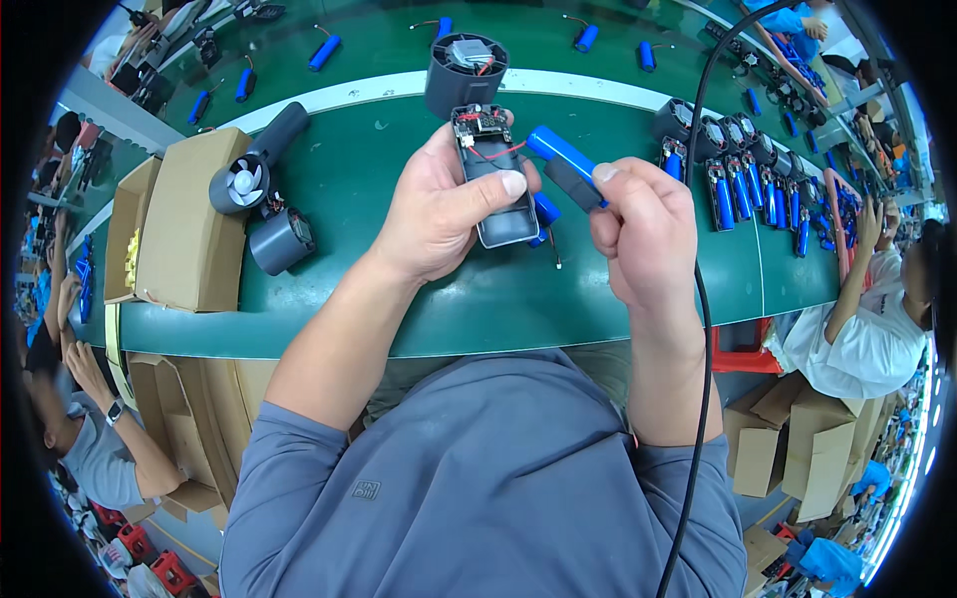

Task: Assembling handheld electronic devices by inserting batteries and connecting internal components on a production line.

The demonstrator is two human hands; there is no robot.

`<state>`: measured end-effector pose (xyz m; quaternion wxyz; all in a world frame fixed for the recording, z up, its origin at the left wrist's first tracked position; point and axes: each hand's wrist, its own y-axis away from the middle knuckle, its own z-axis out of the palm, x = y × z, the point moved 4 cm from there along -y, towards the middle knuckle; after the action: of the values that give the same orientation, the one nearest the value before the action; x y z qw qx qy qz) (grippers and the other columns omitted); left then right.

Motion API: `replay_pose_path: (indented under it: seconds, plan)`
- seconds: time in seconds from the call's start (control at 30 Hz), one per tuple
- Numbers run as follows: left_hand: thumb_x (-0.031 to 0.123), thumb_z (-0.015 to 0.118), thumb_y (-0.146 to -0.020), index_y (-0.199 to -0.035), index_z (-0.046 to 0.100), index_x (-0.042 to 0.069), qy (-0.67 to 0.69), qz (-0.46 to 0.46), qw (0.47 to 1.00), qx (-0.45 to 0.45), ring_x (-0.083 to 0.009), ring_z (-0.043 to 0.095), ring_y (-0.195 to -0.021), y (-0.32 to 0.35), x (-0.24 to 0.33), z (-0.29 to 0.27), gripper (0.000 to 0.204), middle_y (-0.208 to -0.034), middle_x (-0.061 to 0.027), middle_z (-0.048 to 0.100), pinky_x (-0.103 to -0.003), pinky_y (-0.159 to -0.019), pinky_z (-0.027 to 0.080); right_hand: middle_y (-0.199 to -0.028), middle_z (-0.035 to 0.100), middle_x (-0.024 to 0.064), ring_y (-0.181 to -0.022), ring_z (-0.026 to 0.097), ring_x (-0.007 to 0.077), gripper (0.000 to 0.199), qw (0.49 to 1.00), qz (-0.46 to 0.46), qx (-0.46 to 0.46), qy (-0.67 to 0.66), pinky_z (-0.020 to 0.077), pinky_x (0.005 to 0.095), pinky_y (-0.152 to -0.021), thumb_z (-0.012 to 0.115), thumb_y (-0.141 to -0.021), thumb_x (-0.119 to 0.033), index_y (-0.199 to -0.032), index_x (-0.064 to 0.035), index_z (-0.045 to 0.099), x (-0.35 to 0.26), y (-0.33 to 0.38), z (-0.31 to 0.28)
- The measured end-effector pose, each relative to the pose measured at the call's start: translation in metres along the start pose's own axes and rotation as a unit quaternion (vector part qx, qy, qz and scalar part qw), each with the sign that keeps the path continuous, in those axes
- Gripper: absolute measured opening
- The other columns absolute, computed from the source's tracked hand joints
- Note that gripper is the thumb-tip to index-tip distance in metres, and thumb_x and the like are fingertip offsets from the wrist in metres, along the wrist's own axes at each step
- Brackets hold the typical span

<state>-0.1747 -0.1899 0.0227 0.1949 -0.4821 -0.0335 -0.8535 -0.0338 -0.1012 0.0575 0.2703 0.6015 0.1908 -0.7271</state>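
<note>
My left hand point(429, 204) is closed around the open handle of a dark grey handheld fan housing point(467, 85), thumb pressed on the handle's edge. At the top of the handle a small circuit board point(483, 122) shows, with a white connector on it. My right hand point(648, 214) pinches a blue cylindrical battery point(560, 149) that has a dark rectangular piece along its side. A thin red wire point(503, 153) runs between battery and board. Behind the handle, a second blue battery point(545, 211) is partly hidden on the green table point(399, 309).
At left stand a cardboard box point(194, 229) and grey fan parts point(282, 241). Several fan bodies with blue batteries point(738, 189) line the right side. More batteries point(324, 53) lie beyond the white strip. A black cable point(704, 299) hangs near my right arm. Other people sit at both sides.
</note>
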Motion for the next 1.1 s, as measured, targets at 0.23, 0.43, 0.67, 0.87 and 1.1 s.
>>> replay_pose_path:
  seconds: [0.23,0.43,0.67,0.87,1.1]
  plan:
    - [0.015,0.059,-0.089,-0.121,0.049,0.002,0.016,-0.048,0.998,0.027,-0.0181,0.062,-0.077,0.000,0.001,0.004,0.036,-0.090,-0.0106,0.062,-0.031,-0.066,0.053,-0.056,0.048,-0.0038,-0.046,0.037,0.0016,0.015,1.000,-0.005,-0.013,-0.016,0.0248,0.0200,-0.040,0.062,-0.083,-0.009,-0.071,-0.0016,0.058,0.003,0.012,-0.005]
    - [0.007,0.052,-0.088,-0.115,0.052,0.002,-0.030,0.022,0.993,0.115,-0.0157,0.061,-0.077,-0.002,-0.006,-0.003,0.028,-0.091,-0.0072,0.061,-0.029,-0.067,0.052,-0.056,0.050,-0.0042,-0.048,0.042,0.0009,0.009,0.965,-0.183,0.024,0.187,0.0316,0.0195,-0.042,0.067,-0.078,-0.001,-0.080,0.0022,0.059,0.007,0.027,0.022]
    - [0.007,0.043,-0.086,-0.120,0.049,0.001,-0.058,0.056,0.991,0.109,-0.0142,0.058,-0.084,0.003,-0.007,-0.004,0.036,-0.092,-0.0062,0.058,-0.030,-0.075,0.049,-0.051,0.048,-0.0033,-0.045,0.043,0.0025,0.012,0.920,-0.271,0.036,0.281,0.0340,0.0205,-0.042,0.069,-0.075,-0.003,-0.077,0.0008,0.058,0.004,0.024,0.035]
    - [0.016,0.044,-0.088,-0.126,0.043,0.001,-0.037,0.121,0.985,0.113,-0.0167,0.057,-0.083,0.005,-0.008,-0.006,0.040,-0.093,-0.0093,0.057,-0.031,-0.075,0.049,-0.047,0.048,0.0000,-0.040,0.048,0.0065,0.014,0.928,-0.267,0.040,0.257,0.0379,0.0237,-0.040,0.070,-0.072,-0.004,-0.072,-0.0021,0.056,0.003,0.025,0.043]
    - [0.028,0.036,-0.094,-0.121,0.044,0.000,0.046,0.046,0.997,0.037,-0.0244,0.063,-0.089,0.001,-0.008,-0.006,0.040,-0.100,-0.0228,0.061,-0.036,-0.080,0.051,-0.050,0.050,0.0033,-0.043,0.052,0.0150,0.014,0.865,-0.352,0.042,0.354,0.0405,0.0281,-0.042,0.070,-0.070,-0.005,-0.073,-0.0032,0.057,0.002,0.027,0.046]
